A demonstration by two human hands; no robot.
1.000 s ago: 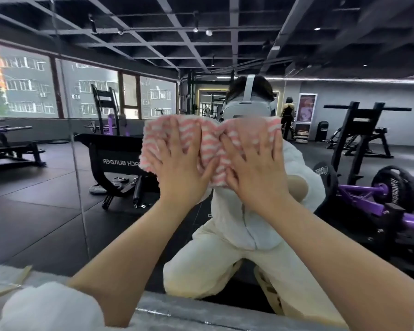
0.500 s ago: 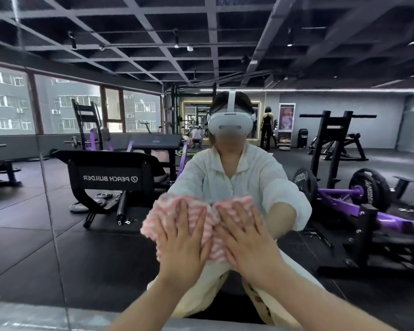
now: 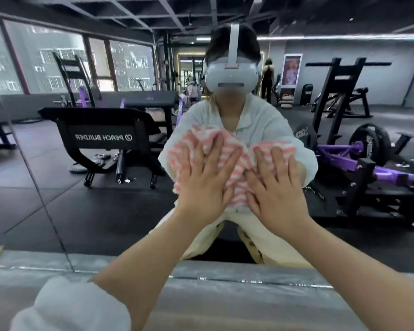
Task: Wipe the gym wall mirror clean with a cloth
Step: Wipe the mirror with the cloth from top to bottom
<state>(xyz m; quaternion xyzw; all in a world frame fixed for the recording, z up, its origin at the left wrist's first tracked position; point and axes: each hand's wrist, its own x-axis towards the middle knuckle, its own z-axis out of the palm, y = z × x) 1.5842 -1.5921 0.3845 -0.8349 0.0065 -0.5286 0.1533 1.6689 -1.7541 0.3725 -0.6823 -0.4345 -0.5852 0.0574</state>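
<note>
Against mirror (image 3: 58,187), left hand (image 3: 204,185), right hand (image 3: 276,189), fingers flat, seemingly pressing striped cloth (image 3: 234,161)

cloth (image 3: 234,158): soft woven fabric, pink/white stripes, matt. mirror (image 3: 58,187): glossy smooth glass. ledge (image 3: 225,290) under it: grey, stone-like, semi-gloss. sleeve (image 3: 69,306): white crinkled fabric.

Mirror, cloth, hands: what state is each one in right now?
Cloth: bunched, pressed flat against the glass under both hands.
Left hand: fingers straight and spread, pressing the cloth.
Right hand: fingers straight and spread, pressing the cloth.
Mirror: upright, reflecting the gym.
</note>
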